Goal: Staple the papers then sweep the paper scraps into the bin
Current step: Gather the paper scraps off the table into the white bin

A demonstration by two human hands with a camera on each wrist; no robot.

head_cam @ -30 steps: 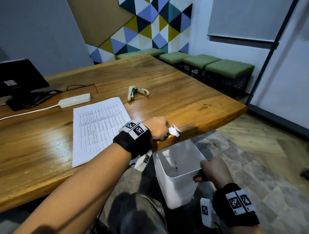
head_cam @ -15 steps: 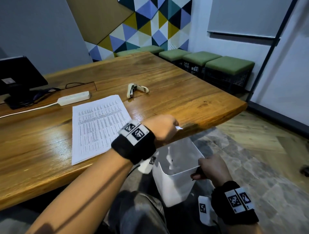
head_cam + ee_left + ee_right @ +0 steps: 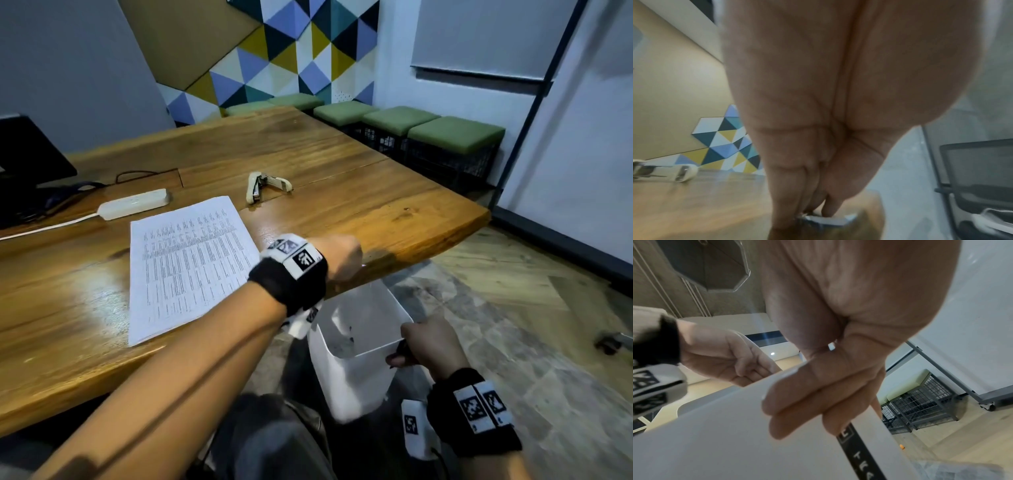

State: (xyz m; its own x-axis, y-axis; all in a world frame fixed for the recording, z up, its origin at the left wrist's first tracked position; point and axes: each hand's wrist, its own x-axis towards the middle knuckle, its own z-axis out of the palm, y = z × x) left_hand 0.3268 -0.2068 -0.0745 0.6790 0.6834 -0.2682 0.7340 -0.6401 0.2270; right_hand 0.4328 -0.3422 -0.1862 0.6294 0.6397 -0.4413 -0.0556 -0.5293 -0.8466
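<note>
A printed stack of papers (image 3: 188, 263) lies on the wooden table (image 3: 376, 209), with a cream stapler (image 3: 267, 186) lying behind it. My left hand (image 3: 342, 257) is at the table's near edge, directly above the white bin (image 3: 349, 387). Thumb and fingertips of that left hand (image 3: 818, 209) come together on a white paper scrap (image 3: 835, 220) at the very edge. My right hand (image 3: 424, 342) grips the bin's rim and holds it tilted under the edge. Its fingers (image 3: 807, 402) wrap the bin wall (image 3: 725, 434). Dark specks lie inside the bin.
A white power strip (image 3: 133, 204) and a dark monitor (image 3: 30, 161) sit at the table's far left. Green-cushioned crate stools (image 3: 452, 133) line the wall beyond the table. An office chair (image 3: 978, 178) stands to the right. My lap (image 3: 274, 438) is below the bin.
My left hand slid right along the table edge to above the bin, and the white scraps that showed beside it are almost hidden. The right hand keeps holding the bin.
</note>
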